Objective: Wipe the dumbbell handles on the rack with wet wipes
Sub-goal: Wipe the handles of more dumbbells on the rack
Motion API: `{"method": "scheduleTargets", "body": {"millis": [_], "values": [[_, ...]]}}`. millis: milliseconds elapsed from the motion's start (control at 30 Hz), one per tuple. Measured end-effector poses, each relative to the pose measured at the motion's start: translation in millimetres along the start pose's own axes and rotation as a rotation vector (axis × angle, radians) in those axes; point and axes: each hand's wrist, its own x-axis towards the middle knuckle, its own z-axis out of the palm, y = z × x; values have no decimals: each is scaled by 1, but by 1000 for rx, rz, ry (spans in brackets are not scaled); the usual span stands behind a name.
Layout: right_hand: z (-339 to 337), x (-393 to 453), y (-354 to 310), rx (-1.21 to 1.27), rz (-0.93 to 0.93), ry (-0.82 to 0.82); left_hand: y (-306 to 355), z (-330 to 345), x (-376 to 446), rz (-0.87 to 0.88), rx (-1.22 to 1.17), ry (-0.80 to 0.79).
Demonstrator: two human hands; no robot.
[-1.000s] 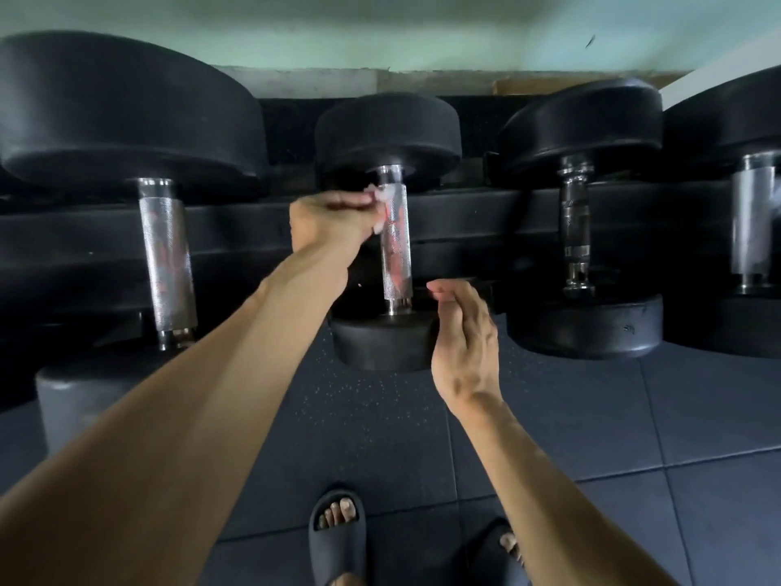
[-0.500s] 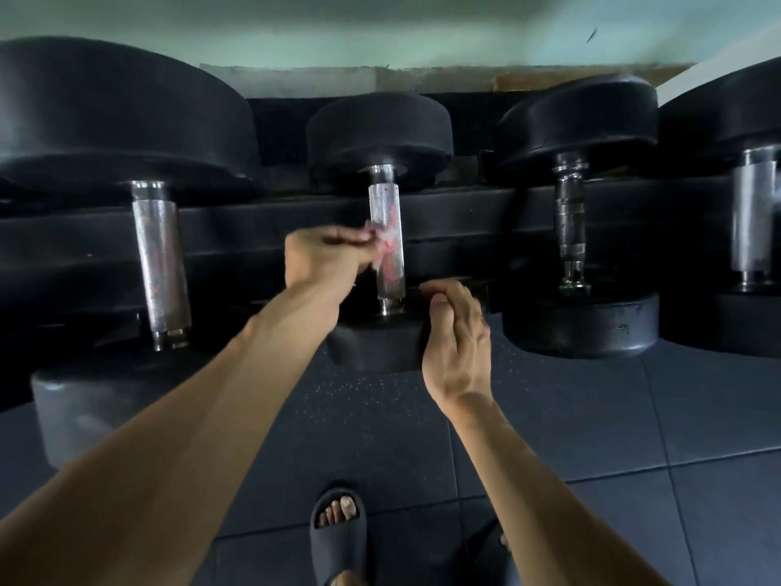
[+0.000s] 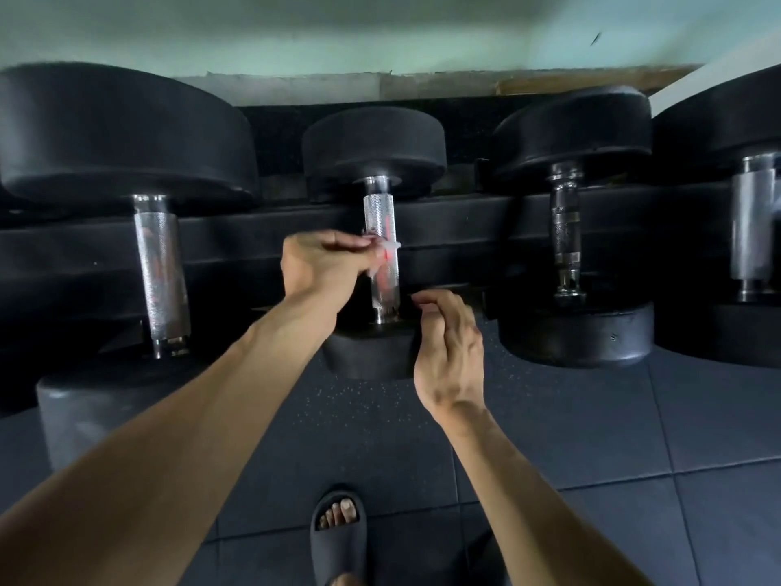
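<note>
My left hand (image 3: pixel 325 268) pinches the wet wipe (image 3: pixel 386 252) against the middle dumbbell's knurled handle (image 3: pixel 381 251) on the rack (image 3: pixel 465 222) to scrub it, while my right hand (image 3: pixel 448 348), loosely curled and empty, steadies near its lower head.

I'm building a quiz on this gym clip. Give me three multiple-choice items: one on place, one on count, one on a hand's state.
1. Where is the wipe?
A. on the floor
B. against the middle dumbbell handle
C. on a weight plate

2. How many dumbbell handles show?
A. two
B. four
C. six

3. What is the right hand doing?
A. holding nothing
B. gripping a handle
C. holding a bottle

Answers: 1 B, the left hand presses it there; 2 B, four metal bars line the rack; 3 A, its curled fingers hold nothing.
</note>
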Motion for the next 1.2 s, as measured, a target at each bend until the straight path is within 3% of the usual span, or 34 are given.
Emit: {"method": "scheduleTargets", "body": {"millis": [200, 433, 567, 633, 800, 1000, 1200], "values": [[1, 1, 3, 0, -2, -7, 18, 13, 20, 130, -47, 160], [2, 0, 3, 8, -14, 24, -8, -7, -20, 39, 60, -46], [4, -3, 3, -6, -47, 28, 4, 0, -4, 120, 75, 85], [4, -2, 3, 11, -40, 35, 2, 0, -5, 143, 98, 61], [2, -6, 0, 125, 124, 9, -18, -18, -25, 39, 482, -165], [-4, -14, 8, 179, 230, -82, 6, -6, -6, 197, 255, 7], [-2, -14, 8, 178, 193, -52, -12, -17, -23, 128, 614, -163]]}}
